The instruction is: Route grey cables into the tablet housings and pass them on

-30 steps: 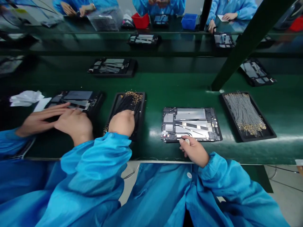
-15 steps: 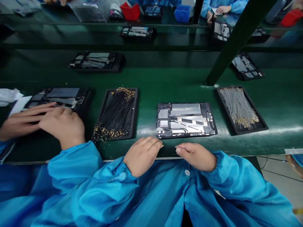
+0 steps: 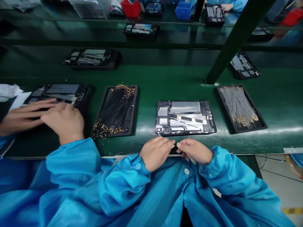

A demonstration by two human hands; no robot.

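My left hand is closed, fingers bent and pressed together, just below the front edge of an opened tablet that lies flat with its inner parts showing. Close by on its right, my right hand pinches thumb against fingers. The fingertips of both nearly meet; whatever they grip is too small or hidden. Something pale shows beneath my right palm. To the left is a black tray of thin black cables with gold ends; to the right, another black tray of grey cables with gold ends.
At left, a co-worker's hands rest by another opened tablet. More opened tablets sit further back. A green slanted post rises behind the right tray. Red and blue bins stand at the far side.
My left hand has moved right, closer to my right hand. My right hand has shifted only slightly. Across the bench, a tablet by another person's hands has moved up and left.
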